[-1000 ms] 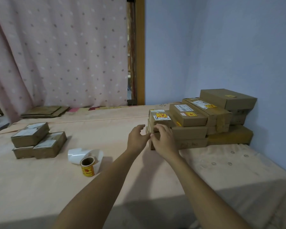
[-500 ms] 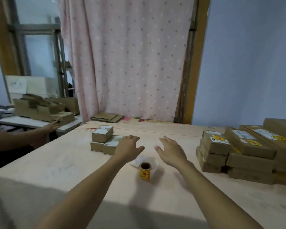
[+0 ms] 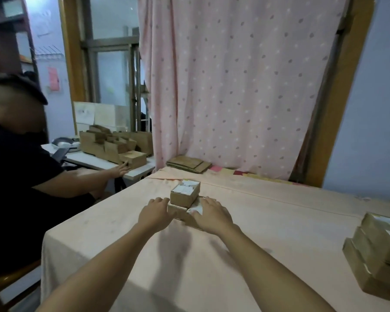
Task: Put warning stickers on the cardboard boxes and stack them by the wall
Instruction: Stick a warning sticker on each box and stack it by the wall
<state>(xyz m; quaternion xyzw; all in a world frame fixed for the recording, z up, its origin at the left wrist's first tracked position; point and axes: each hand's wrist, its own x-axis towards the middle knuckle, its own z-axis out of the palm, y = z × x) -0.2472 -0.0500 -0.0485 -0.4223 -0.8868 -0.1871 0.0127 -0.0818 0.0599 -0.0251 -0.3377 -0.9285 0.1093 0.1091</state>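
A small cardboard box [image 3: 184,192] with a white label lies on top of two lower cardboard boxes [image 3: 178,210] near the table's far left part. My left hand [image 3: 154,213] touches the left end of the lower boxes, fingers fairly straight. Over the labelled lower right box lies my right hand [image 3: 212,215], its thumb on the label. At the right edge by the blue wall stands a stack of boxes [image 3: 374,255] bearing yellow warning stickers. No sticker roll shows in this view.
The table [image 3: 279,221] has a peach cloth; its left edge drops off close to the small boxes. A person in black [image 3: 20,167] sits at the left, one hand on boxes on a side table [image 3: 113,163]. Flat cardboard [image 3: 189,164] lies by the pink curtain.
The view swung left from the stickered stack. Both my hands left that stack, passed over the sticker roll and now touch the small unstickered boxes.
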